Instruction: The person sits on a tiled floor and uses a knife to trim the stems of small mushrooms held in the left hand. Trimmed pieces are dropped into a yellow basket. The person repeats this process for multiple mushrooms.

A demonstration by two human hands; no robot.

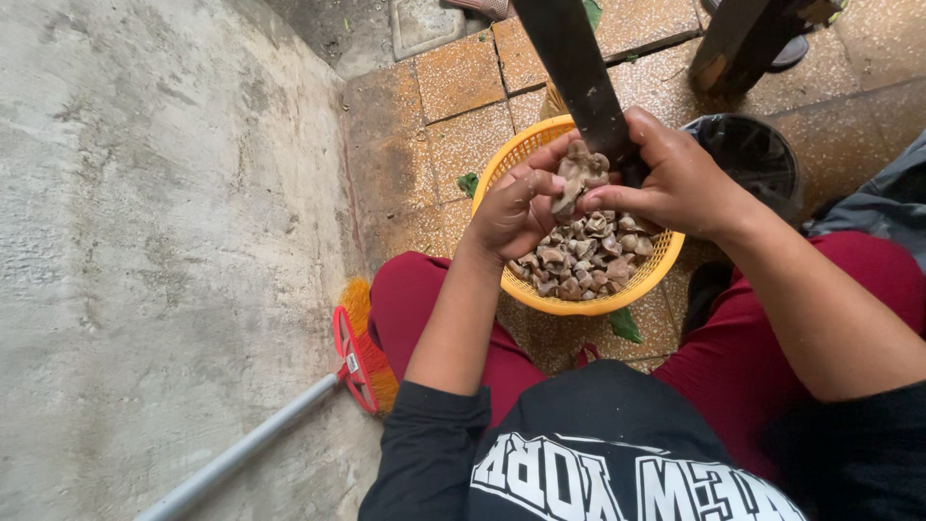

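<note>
Brown shell piece point(576, 180) is being pinched in the left hand point(511, 214), fingers closed around it, directly above the yellow basket point(511, 159) so scraps are falling onto the heap of pieces point(584, 259) inside. Right hand point(680, 183) is gripping the dark blade point(579, 72) close to its edge, likely giving finer control against the piece. Broom point(362, 352) is lying beside the wall point(145, 241).

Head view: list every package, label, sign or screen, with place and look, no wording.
Small label: on the red broom head, lower left; white rectangle.
Shirt print: on the black shirt, bottom centre; large white block lettering.
No packages, signs or screens in view.
</note>
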